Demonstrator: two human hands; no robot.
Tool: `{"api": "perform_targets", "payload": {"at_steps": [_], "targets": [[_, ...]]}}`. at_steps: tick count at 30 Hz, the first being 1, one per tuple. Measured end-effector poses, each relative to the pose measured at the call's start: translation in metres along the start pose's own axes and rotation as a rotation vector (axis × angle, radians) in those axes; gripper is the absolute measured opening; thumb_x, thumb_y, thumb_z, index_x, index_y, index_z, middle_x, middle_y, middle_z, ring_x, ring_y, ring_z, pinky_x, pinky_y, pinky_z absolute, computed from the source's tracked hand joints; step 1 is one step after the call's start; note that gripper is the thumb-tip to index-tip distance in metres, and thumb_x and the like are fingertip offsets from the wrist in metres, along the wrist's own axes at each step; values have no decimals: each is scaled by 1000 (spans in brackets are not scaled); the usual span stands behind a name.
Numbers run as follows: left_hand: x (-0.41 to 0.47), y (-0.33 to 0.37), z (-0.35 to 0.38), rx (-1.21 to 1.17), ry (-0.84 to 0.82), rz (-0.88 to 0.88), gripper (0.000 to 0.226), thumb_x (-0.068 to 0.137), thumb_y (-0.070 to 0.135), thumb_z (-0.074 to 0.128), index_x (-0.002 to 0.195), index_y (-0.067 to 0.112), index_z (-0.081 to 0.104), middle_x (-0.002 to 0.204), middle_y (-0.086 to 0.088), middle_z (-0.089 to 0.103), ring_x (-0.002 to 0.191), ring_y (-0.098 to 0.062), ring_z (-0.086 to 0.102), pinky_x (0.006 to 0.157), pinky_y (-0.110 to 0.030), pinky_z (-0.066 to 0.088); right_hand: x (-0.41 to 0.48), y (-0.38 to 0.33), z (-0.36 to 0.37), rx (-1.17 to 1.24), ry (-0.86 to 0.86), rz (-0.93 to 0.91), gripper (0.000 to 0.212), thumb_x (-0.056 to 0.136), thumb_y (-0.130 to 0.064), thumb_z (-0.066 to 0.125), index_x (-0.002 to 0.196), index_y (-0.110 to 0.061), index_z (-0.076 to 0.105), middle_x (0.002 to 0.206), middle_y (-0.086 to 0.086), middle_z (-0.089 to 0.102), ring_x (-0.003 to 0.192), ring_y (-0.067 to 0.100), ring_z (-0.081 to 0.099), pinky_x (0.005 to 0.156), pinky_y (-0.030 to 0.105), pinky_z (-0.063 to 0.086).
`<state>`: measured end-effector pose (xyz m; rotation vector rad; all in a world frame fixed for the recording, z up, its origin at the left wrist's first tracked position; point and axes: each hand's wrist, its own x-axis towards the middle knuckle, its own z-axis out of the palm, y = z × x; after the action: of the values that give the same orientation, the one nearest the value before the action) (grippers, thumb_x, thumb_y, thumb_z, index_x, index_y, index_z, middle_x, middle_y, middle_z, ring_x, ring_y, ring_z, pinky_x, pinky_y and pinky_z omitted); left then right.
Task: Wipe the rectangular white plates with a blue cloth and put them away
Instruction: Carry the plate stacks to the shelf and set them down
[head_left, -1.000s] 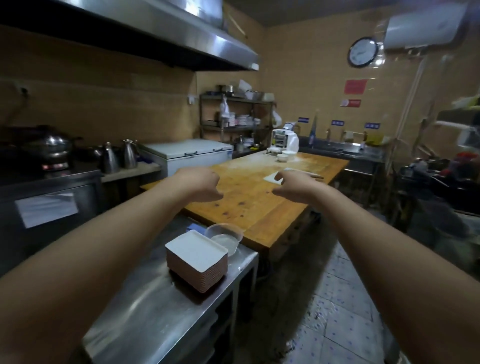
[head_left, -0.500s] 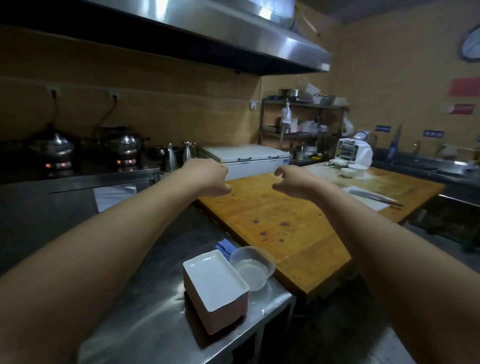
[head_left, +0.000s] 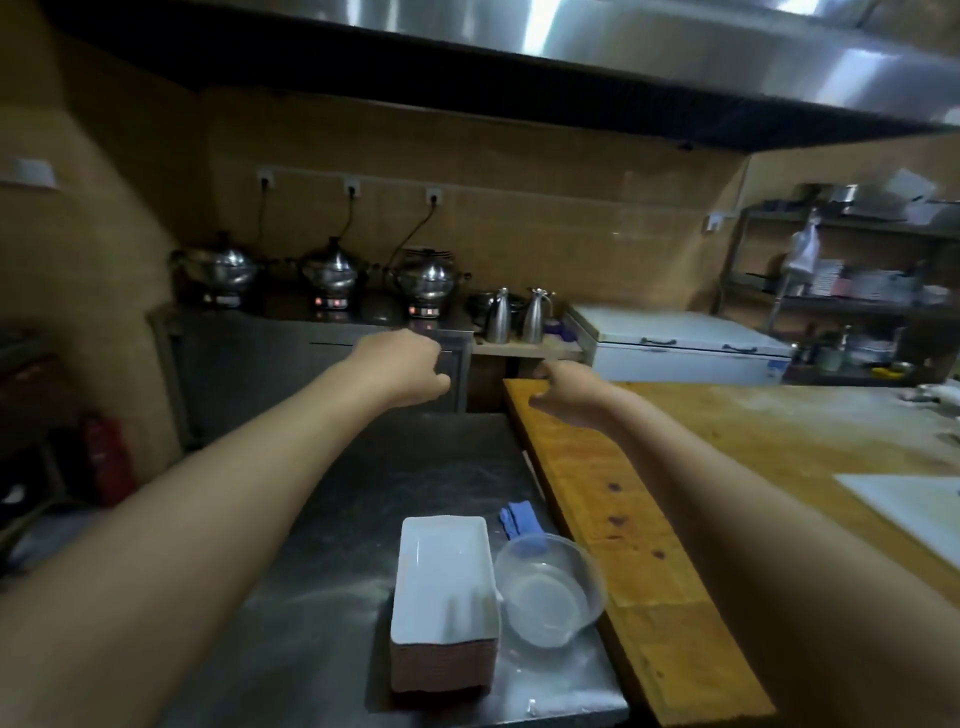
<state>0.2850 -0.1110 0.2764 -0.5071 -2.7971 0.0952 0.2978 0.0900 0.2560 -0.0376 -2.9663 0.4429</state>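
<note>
Counter (head_left: 332, 561), plates (head_left: 441, 577), cloth (head_left: 519, 519) well apart from left hand (head_left: 402, 366), seemingly fisted, right hand (head_left: 569, 387) relaxed

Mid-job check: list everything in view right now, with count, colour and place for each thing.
steel counter: one, grey, centre
wooden table: one, orange-brown, right of the steel counter
plate stack: one stack, white, near end of the steel counter
clear bowl: one, transparent, right beside the plate stack
blue cloth: one, blue, on the steel counter behind the clear bowl
white board: one, white, on the wooden table, far right
pots: three, silver, on the back counter
jugs: two, silver, right of the pots
chest freezer: one, white, behind the wooden table
shelf rack: one, dark, back right
left hand: one, stretched forward, fingers curled, empty
right hand: one, over the wooden table's far corner, loosely curled, empty
</note>
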Motion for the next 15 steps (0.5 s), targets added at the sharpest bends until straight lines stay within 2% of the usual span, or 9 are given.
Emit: {"api": "perform_targets", "payload": {"at_steps": [2,6,10,15], "targets": [[-3,5,10,-49,11,-58,29,88,41,43,97,18,59,86,2,58,73,-16,51,54,-28,36,6,8,10,44,-53,-35,50,90,-21,57,137,-10,43,136,10,49,122,26,49,85,29,39],[-14,11,37,-56,-17,-113,31,87,43,44,98,19,61,96,-1,63,81,-19,57,60,-29,42,13,16,39,79,-101,-97,50,91,-22,56,137,-10,42,135,11,50,119,26,50,81,28,38],[-25,7,63,-62,-57,-161,29,88,43,44,100,21,58,102,-2,61,89,-23,56,63,-29,38,17,21,72,106,-164,-109,52,90,-24,55,138,-11,40,137,11,49,121,28,49,93,37,44],[-28,-8,105,-101,-57,-192,30,88,40,45,104,20,60,106,-3,59,95,-24,56,65,-28,35,22,19,107,108,-237,-78,51,91,-22,53,138,-10,39,136,15,48,122,32,48,99,41,42]]}}
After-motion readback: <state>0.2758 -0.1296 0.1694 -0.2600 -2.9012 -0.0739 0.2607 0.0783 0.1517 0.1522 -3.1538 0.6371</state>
